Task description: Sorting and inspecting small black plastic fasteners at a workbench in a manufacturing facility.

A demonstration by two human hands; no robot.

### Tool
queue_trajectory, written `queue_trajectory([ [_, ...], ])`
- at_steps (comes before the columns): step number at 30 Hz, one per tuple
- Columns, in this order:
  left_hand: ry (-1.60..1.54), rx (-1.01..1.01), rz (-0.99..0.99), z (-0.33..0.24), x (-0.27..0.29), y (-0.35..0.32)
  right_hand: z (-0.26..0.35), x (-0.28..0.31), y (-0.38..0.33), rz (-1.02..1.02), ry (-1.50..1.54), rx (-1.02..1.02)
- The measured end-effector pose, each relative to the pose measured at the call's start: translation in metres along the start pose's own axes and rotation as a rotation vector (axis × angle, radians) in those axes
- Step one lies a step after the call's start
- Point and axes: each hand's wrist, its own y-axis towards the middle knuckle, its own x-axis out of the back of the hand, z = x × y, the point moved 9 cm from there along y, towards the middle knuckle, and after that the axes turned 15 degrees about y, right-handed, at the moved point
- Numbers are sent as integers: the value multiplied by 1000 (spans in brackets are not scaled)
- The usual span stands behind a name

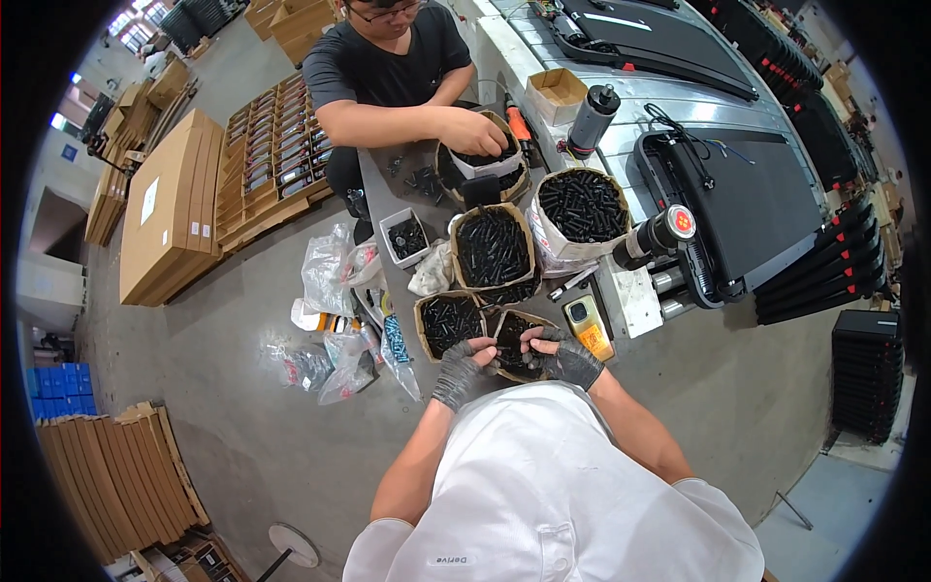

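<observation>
My left hand (466, 370), in a grey fingerless glove, is over the edge of a small open carton (536, 374) of small dark parts, its fingertips pinched together. Opposite it, my right hand (566, 357), gloved the same way, also has thumb and fingers closed above that carton. Whatever sits between the fingertips is too small to make out. Left of this carton stands another carton of black screw-like pieces (451, 324). Just beyond is a bigger box full of black cylindrical parts (493, 246). A phone in a yellow case (589, 328) lies to the right of my right hand.
Across the table a person (407, 107) reaches into a box. A white-sided box of black cylinders (582, 207) stands at right, near a conveyor with dark panels (722, 194). A white tray (404, 238) and plastic bags (330, 267) are at left. A marker (573, 284) lies nearby.
</observation>
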Motion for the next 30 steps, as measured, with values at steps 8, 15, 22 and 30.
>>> queue_trajectory([
  [8,-13,-13,9,-3,-3,-2,-3,-24,-10,33,220,-58],
  [15,-34,-5,6,-2,-4,-3,1,-31,-13,163,218,-25],
  [22,-45,-24,-18,-1,-1,-2,3,-33,-14,128,98,-18],
  [30,-31,-21,-26,0,2,-2,7,-21,-11,68,-198,71],
])
